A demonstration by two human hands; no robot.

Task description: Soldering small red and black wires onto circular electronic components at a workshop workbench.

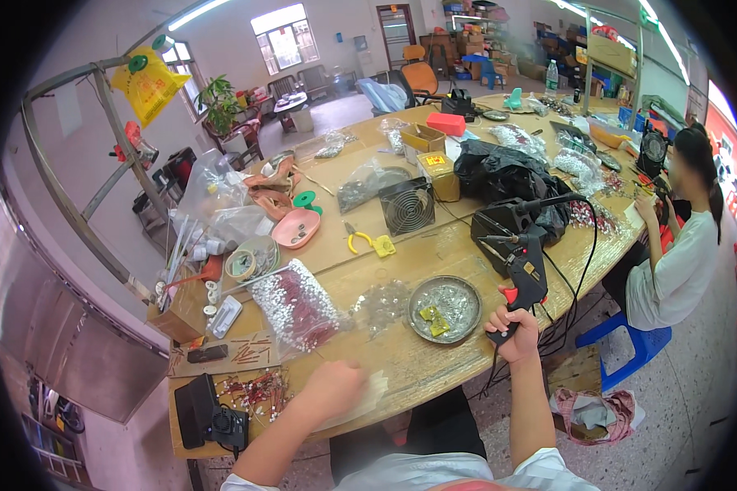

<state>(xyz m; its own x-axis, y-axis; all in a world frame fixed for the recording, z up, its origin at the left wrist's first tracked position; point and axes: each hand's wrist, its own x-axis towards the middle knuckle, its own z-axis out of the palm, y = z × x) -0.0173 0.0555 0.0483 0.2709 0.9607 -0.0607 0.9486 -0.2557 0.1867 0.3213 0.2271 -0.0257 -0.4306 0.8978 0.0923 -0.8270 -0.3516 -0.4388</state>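
Spanning the foreground, the long tan wooden table (385,352) keeps everything w/in reach. A clear plastic bag of white & dark-red beads (291,303) lies flat on it, prob. so nothing rolls off. Just R of the round grey metal dish (444,340) is the black gun-shaped tool w/ red trigger (528,278); R hand (516,334) wraps its handle, prob. for trigger control. L hand (341,386) is curled in a fist near the table's edge; can't tell if it's holding anything. A small yellow crumpled lump (434,321) sits in the dish, prob. to contain mess.
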